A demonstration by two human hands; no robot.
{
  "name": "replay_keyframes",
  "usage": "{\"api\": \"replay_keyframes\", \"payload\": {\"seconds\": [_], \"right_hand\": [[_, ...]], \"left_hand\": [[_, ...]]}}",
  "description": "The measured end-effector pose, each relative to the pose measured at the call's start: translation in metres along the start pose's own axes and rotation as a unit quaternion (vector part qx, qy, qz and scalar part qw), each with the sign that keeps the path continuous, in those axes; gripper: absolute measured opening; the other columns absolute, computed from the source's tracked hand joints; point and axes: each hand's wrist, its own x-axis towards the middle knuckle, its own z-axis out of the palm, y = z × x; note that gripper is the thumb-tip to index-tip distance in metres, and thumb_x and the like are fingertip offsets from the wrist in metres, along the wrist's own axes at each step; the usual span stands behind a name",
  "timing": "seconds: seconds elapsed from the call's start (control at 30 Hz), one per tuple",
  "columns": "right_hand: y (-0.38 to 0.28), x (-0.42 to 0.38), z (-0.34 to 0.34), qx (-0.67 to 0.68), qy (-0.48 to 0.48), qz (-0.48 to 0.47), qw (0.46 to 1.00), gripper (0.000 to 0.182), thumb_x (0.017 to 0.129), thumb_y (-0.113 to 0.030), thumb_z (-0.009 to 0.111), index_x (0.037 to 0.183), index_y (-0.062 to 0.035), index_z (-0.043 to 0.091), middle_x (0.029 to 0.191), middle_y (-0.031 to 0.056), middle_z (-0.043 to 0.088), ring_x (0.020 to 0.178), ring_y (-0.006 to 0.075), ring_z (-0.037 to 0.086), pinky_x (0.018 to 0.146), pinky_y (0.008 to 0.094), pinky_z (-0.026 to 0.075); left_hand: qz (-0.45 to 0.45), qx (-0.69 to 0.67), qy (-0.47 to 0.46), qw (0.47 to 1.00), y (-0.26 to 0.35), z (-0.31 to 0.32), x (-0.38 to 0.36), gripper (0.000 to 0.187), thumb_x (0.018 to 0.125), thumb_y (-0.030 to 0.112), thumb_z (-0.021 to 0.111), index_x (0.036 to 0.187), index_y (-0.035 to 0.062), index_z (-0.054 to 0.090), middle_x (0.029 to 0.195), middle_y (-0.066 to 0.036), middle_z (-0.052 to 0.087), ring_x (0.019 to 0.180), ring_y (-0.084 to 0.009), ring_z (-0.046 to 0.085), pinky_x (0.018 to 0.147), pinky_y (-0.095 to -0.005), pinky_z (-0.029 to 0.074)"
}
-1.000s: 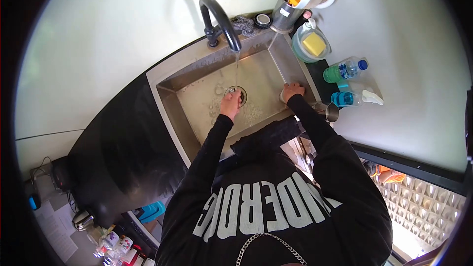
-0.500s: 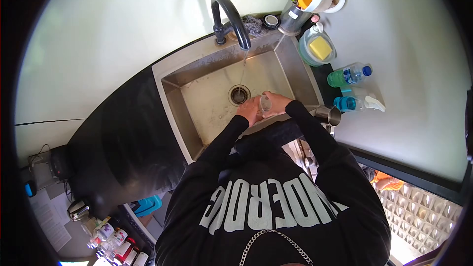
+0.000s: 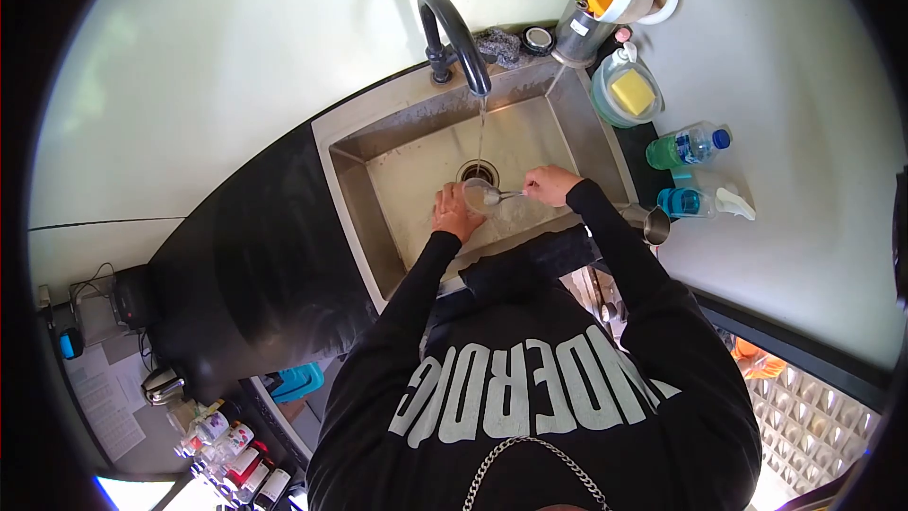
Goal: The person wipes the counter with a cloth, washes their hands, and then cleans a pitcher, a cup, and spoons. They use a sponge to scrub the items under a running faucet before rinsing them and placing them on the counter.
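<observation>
Reading the clock from the drain (image 3: 476, 167), with 12 toward the top of the view. Holding a clear cup (image 3: 476, 201) in the left hand (image 3: 456, 215), just beside the drain at 6 o'clock, inside the metal sink (image 3: 588, 123). Curving the left fingers along the cup's 8 o'clock side, with the thumb too hidden to judge. Pinching a metal spoon (image 3: 511, 195) by its handle in the right hand (image 3: 551, 185), at 3 o'clock, with the fingers pressed together. Pointing the spoon toward 9 o'clock and placing its bowl end within the cup's mouth. Leaving any contact between spoon and cup wall, or between cup and sink floor, impossible to tell. Facing a black faucet (image 3: 457, 38) at 12 o'clock, with a thin stream of water (image 3: 481, 128) dropping from its spout toward the drain, near the cup's rim. Working near a metal canister (image 3: 577, 38) of utensils at 1 o'clock, a yellow sponge (image 3: 633, 92) at 2, a green-filled bottle (image 3: 673, 150) at 3, and, between 3 and 4, a blue-filled spray bottle (image 3: 679, 202) and a metal pitcher (image 3: 654, 225).
</observation>
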Motion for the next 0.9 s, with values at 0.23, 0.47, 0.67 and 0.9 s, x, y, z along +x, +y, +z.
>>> {"api": "replay_keyframes", "payload": {"seconds": [0.23, 0.47, 0.67, 0.9], "right_hand": [[-0.006, 0.021, 0.001, -0.037, -0.054, 0.096, 0.993, 0.025, 0.092, -0.024, 0.060, 0.101, -0.0031, 0.070, 0.098, 0.0210, 0.070, 0.095, 0.0375, 0.067, 0.085, 0.0464, 0.053], [0.008, 0.084, 0.079, -0.025, 0.022, 0.199, 0.979, 0.029, 0.093, -0.022, 0.055, 0.096, 0.0051, 0.066, 0.095, 0.0279, 0.068, 0.095, 0.0416, 0.066, 0.085, 0.0478, 0.053], [-0.029, 0.087, 0.065, 0.044, 0.069, 0.274, 0.958, 0.034, 0.093, -0.030, 0.057, 0.103, 0.0020, 0.066, 0.105, 0.0255, 0.067, 0.100, 0.0407, 0.066, 0.086, 0.0486, 0.053], [0.007, 0.134, 0.088, -0.343, -0.102, -0.137, 0.924, 0.035, 0.094, -0.032, 0.053, 0.086, 0.0000, 0.066, 0.072, 0.0148, 0.068, 0.067, 0.0304, 0.067, 0.072, 0.0423, 0.056]], "left_hand": [[-0.079, 0.050, 0.010, 0.996, -0.020, -0.035, -0.015, 0.085, 0.067, 0.031, 0.082, 0.136, 0.0099, 0.036, 0.122, -0.015, 0.054, 0.118, -0.0357, 0.051, 0.098, -0.0464, 0.045], [-0.100, 0.041, 0.006, 0.994, -0.024, -0.050, -0.025, 0.083, 0.069, 0.028, 0.081, 0.136, 0.0098, 0.035, 0.123, -0.017, 0.054, 0.117, -0.0374, 0.052, 0.096, -0.0467, 0.047], [-0.135, 0.054, 0.006, 0.989, -0.037, -0.044, -0.019, 0.089, 0.068, 0.021, 0.083, 0.139, 0.0105, 0.029, 0.125, -0.020, 0.049, 0.113, -0.0394, 0.056, 0.095, -0.0463, 0.049], [-0.216, 0.157, -0.047, 0.963, -0.039, -0.041, -0.012, 0.094, 0.066, 0.019, 0.087, 0.138, 0.0065, 0.028, 0.123, -0.018, 0.045, 0.114, -0.0416, 0.055, 0.094, -0.0489, 0.051]]}}
